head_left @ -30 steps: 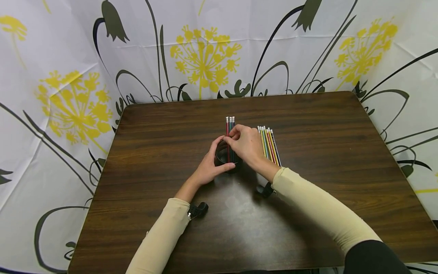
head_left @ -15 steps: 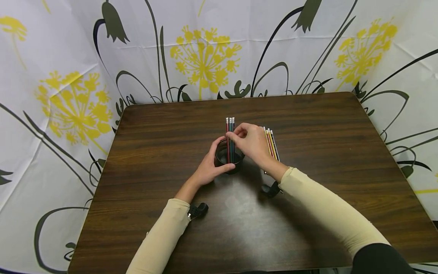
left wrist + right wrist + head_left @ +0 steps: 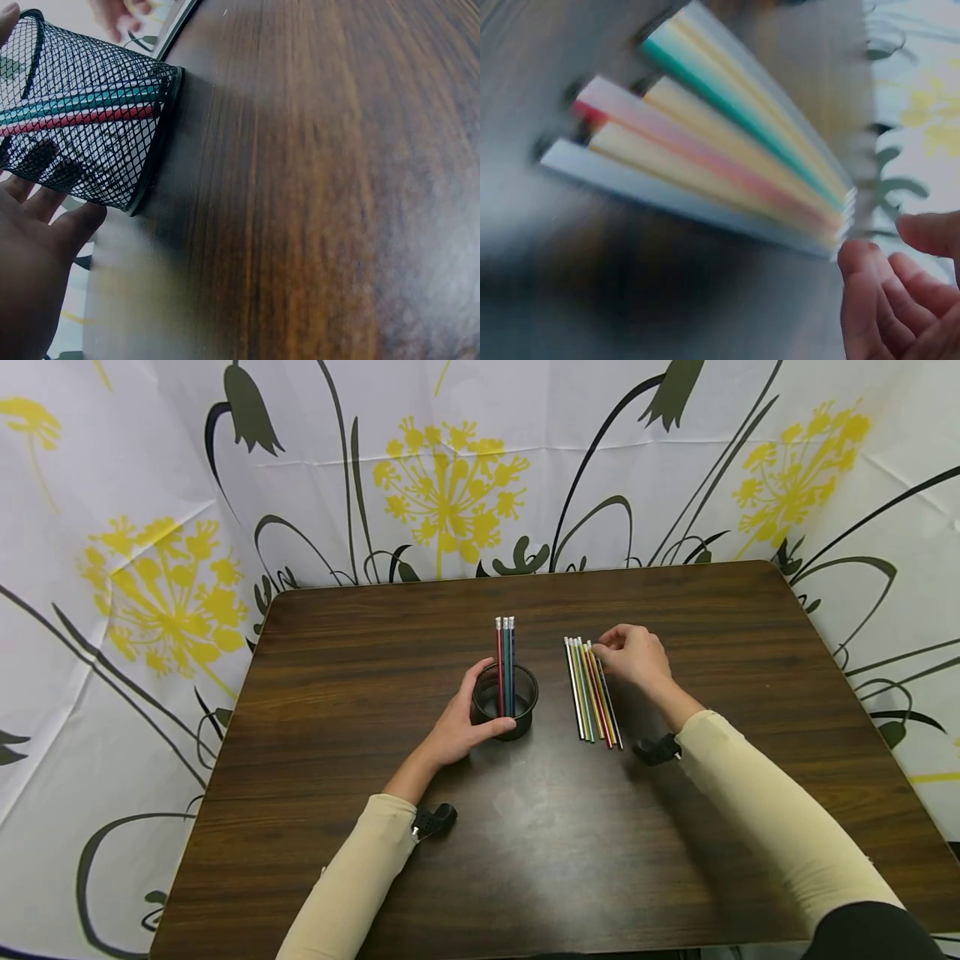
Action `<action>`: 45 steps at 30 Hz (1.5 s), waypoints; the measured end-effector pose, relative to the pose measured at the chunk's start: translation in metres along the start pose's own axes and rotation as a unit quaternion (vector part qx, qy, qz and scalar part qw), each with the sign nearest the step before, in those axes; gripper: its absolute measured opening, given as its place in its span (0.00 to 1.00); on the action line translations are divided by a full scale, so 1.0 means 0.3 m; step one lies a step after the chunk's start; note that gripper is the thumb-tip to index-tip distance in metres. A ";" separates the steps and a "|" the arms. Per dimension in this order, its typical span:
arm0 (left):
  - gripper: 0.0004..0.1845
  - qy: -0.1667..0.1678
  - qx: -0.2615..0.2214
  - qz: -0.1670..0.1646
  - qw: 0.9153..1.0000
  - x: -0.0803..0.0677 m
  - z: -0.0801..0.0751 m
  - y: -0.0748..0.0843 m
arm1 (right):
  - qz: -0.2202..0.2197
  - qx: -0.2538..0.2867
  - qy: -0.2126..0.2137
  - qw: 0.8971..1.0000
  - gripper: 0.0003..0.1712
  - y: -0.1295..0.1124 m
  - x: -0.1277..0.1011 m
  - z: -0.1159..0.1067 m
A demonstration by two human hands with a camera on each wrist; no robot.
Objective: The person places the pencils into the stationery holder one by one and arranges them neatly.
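Note:
My left hand (image 3: 457, 725) grips a black mesh pencil cup (image 3: 522, 727), thumb across its near side and fingers around the far left. Several pencils (image 3: 506, 652) stand in the cup, eraser ends up; red and teal ones show through the mesh cup (image 3: 97, 161) in the left wrist view. To the cup's right, several pencils (image 3: 589, 693) in various colours lie side by side on the table. My right hand (image 3: 639, 657) is at their far, eraser ends. In the right wrist view, its thumb (image 3: 928, 232) stands apart from its fingers (image 3: 861, 281), nothing visible between them.
The dark wooden table (image 3: 360, 685) reaches back to a white curtain (image 3: 315, 410) with a floral print. Black wrist cameras sit under both forearms, the left camera (image 3: 435, 820) low over the tabletop.
My right hand has moved away from the cup, rightward over the lying pencils to their far right ends. My left hand keeps holding the cup in the same place.

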State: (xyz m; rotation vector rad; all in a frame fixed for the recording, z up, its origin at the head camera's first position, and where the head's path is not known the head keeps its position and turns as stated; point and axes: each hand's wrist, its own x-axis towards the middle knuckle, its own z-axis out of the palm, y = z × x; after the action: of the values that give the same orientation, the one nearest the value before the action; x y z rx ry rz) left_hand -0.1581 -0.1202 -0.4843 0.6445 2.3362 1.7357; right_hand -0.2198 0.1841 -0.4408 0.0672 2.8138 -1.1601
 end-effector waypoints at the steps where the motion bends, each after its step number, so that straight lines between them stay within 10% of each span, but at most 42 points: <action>1: 0.49 0.000 0.000 0.002 1.000 0.000 0.000 -0.001 | 0.011 -0.004 -0.017 1.000 0.16 0.023 0.003 -0.002; 16: 0.49 -0.001 -0.006 0.000 1.000 -0.001 -0.001 -0.001 | 0.053 -0.038 -0.106 0.992 0.12 0.093 0.017 0.010; 29: 0.50 -0.003 -0.007 0.006 1.000 0.000 -0.001 0.000 | 0.052 -0.159 -0.064 0.984 0.11 0.051 -0.003 0.024; 40: 0.48 -0.013 -0.032 0.008 0.999 -0.022 -0.010 0.110 | 0.057 -0.114 -0.040 0.991 0.12 0.047 -0.007 -0.016; 45: 0.48 -0.006 -0.023 0.005 1.000 -0.013 -0.005 0.063 | 0.030 -0.103 0.014 0.994 0.14 -0.005 -0.014 -0.057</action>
State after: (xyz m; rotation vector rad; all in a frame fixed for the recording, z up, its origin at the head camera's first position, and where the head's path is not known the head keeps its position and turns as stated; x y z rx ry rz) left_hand -0.1507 -0.1189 -0.4664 0.6582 2.2816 1.7778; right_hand -0.2169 0.1950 -0.4273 0.1531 2.9147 -0.8585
